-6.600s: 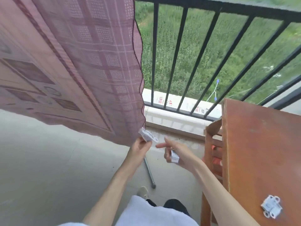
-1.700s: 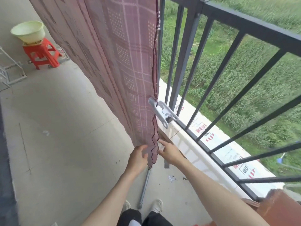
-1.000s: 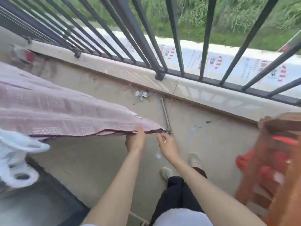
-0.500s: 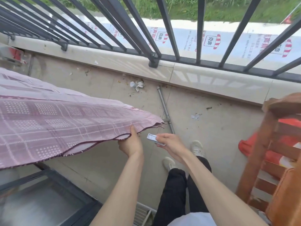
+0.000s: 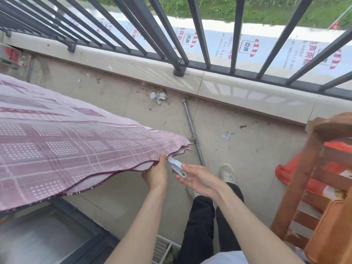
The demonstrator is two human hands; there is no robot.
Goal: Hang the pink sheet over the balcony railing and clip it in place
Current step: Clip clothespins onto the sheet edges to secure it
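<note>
Below you runs the pale tiled balcony floor (image 5: 238, 168), dusted with scraps of crumpled paper (image 5: 159, 96) and crossed by a grey metal pipe (image 5: 192, 130), with the dark balcony railing (image 5: 179, 35) rising from its kerb along the top of your view. Your pink sheet (image 5: 66, 141) stretches in from the left, held out nearly flat above the floor, its dark wavy hem ending just in front of you.

Your left hand (image 5: 155, 174) grips that hem near the corner, thumb on top and the fingers curled underneath. Your right hand (image 5: 196, 179) lies just beside it with the fingers straight and loose; a white clip (image 5: 177, 166) rests against them, its nose touching the hem right by your left thumb. Whether the clip has actually bitten onto the cloth you cannot tell from here.

As a judgement: this corner is the part being fastened now, so the hanging itself looks largely done. Where the sheet meets the rail lies outside the view, so confirm that, and check that the clip holds.

Beyond the bars, white sheeting (image 5: 266, 48) carries repeated red printed characters and boxed logos with red-and-white striped marks; they appear upside down and are too small to read. A wooden chair (image 5: 312, 178) with something red and orange behind it stands at your right.
</note>
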